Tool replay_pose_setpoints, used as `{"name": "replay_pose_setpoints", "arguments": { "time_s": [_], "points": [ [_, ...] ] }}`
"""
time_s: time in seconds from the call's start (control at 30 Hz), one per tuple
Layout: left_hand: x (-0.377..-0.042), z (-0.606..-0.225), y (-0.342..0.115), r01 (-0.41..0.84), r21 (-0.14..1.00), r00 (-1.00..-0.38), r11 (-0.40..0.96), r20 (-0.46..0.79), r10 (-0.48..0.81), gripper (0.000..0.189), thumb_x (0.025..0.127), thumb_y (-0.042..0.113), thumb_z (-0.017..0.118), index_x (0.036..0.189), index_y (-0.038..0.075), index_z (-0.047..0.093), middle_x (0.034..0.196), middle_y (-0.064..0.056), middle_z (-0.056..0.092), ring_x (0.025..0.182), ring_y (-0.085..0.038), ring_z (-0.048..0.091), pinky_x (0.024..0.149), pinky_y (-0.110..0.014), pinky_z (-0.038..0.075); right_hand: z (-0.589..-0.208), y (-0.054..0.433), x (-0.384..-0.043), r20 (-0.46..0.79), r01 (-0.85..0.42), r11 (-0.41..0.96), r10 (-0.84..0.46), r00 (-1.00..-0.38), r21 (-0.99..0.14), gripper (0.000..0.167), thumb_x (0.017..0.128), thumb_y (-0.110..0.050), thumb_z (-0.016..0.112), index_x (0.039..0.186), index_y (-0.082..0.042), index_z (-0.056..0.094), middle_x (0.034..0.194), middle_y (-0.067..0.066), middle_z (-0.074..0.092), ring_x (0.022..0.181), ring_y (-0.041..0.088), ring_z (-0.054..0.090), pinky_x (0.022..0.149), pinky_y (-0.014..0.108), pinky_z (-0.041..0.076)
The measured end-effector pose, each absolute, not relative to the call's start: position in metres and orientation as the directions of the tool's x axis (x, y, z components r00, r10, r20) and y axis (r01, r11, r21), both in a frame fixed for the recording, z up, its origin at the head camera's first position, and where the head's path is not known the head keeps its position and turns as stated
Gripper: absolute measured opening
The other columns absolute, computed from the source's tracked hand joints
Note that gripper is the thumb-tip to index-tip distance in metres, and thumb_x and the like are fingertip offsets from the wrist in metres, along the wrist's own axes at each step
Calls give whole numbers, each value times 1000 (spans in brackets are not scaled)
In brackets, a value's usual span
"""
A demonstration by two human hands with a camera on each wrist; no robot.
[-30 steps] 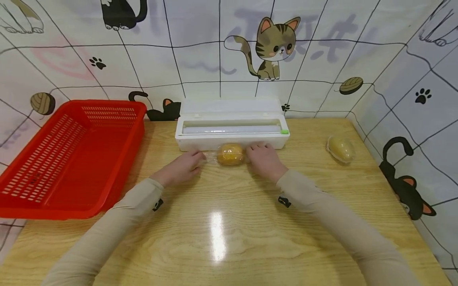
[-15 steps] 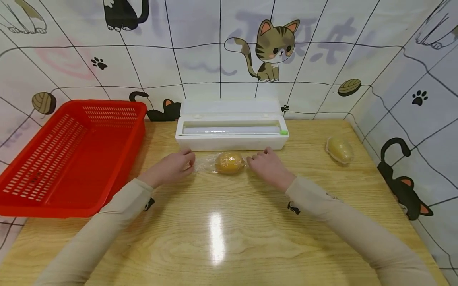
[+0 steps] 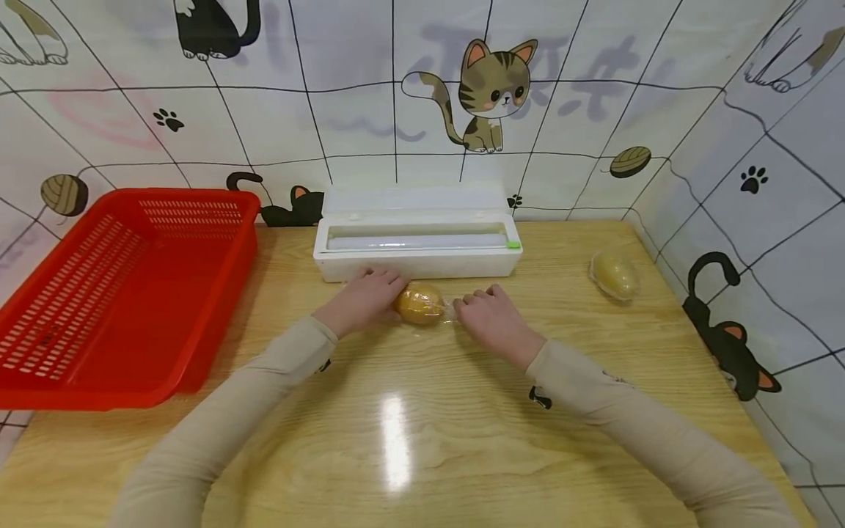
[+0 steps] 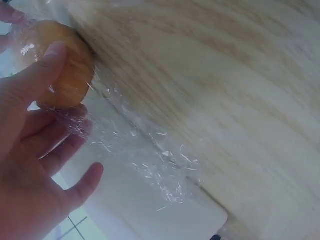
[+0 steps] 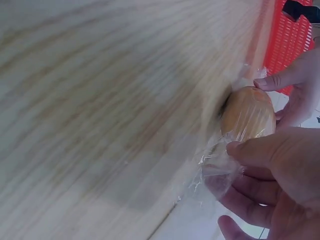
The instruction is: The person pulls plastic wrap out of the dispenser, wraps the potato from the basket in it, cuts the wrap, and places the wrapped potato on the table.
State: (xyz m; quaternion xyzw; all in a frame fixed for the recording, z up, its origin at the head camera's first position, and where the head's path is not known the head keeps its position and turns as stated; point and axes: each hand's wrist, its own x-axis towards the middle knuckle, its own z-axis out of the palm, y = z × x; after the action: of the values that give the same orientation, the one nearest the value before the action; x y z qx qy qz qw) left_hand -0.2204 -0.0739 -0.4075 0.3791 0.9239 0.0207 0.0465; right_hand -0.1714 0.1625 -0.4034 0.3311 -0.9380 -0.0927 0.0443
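Note:
An orange-yellow, rounded fruit (image 3: 421, 303) in clear cling film lies on the table, just in front of the white cling film dispenser (image 3: 416, 264). My left hand (image 3: 366, 301) holds it from the left, the thumb (image 4: 52, 60) lying over the fruit and the fingers under its far side. Loose film (image 4: 145, 155) trails past those fingers in the left wrist view. On the other side my right hand (image 3: 491, 319) pinches the gathered film (image 5: 220, 167) close to the fruit, between thumb and fingers.
The dispenser's lid (image 3: 416, 199) stands raised at the back, with a film roll (image 3: 416, 241) inside and a green slider (image 3: 513, 245) on its right end. A red plastic basket (image 3: 191, 359) stands at left. Another film-wrapped yellow fruit (image 3: 615, 276) lies at right.
The fruit has come slightly toward me, away from the dispenser. My left hand let go of the left film end and moved right onto the fruit. The right hand keeps the right end.

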Motion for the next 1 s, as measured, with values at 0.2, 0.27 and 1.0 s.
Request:
{"name": "replay_pose_setpoints", "arguments": {
  "time_s": [0.2, 0.27, 1.0],
  "points": [
    [-222, -412, -75, 701, 51, -706, 712, -90, 702, 65, 85, 40, 74, 133, 3, 49, 123, -11, 53, 117, -28, 49, 98, -51, 33, -404, 163, -171, -10, -588, 790, -596, -803, 176, 10, 89, -4, 67, 99, -4, 66, 80, 6, 67, 75, 22, 63, 69, 39, 47],
    [-221, -415, -75, 704, 53, -703, 708, -95, 705, 67, 85, 40, 73, 133, 2, 47, 124, -12, 52, 119, -29, 47, 98, -52, 33, -403, 163, -172, -18, -580, 800, -585, -811, 154, 11, 88, -3, 66, 99, -4, 66, 81, 7, 66, 76, 23, 63, 70, 40, 47],
    [-221, -419, -80, 799, 40, -592, 600, -117, 797, 44, 93, 11, 64, 133, 0, 48, 129, -15, 56, 120, -31, 52, 103, -46, 37, -415, 169, -191, -403, -356, 851, -502, -765, -385, 26, 94, -29, 63, 78, -10, 59, 65, -2, 51, 56, 11, 44, 51, 26, 39]
  ]
}}
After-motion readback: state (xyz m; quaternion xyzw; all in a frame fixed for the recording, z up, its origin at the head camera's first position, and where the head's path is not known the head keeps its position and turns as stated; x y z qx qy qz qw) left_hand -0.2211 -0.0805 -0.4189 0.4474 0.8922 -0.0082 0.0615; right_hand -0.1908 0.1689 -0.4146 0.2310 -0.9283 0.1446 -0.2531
